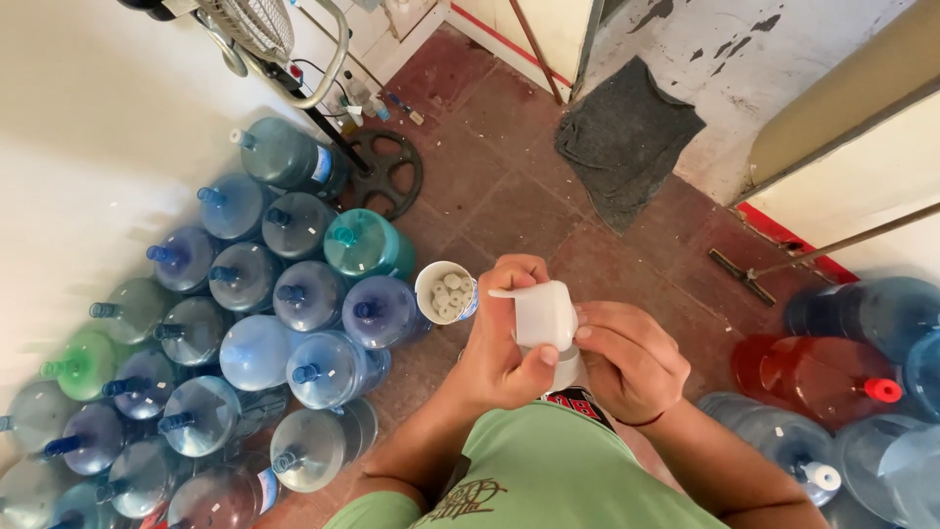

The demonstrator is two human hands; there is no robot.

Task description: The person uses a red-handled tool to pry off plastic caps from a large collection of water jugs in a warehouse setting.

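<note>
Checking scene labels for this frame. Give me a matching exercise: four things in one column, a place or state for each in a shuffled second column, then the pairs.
Things:
1. white plastic piece
2. small tub of white caps
3. red bottle
4. grey cloth

Places or states:
A. spread on the floor by the wall, upper middle
B. lying on the floor at the right, red cap on
C. held between the left hand and right hand
D. open on the floor beside the blue bottles

Pairs: 1-C, 2-D, 3-B, 4-A
</note>
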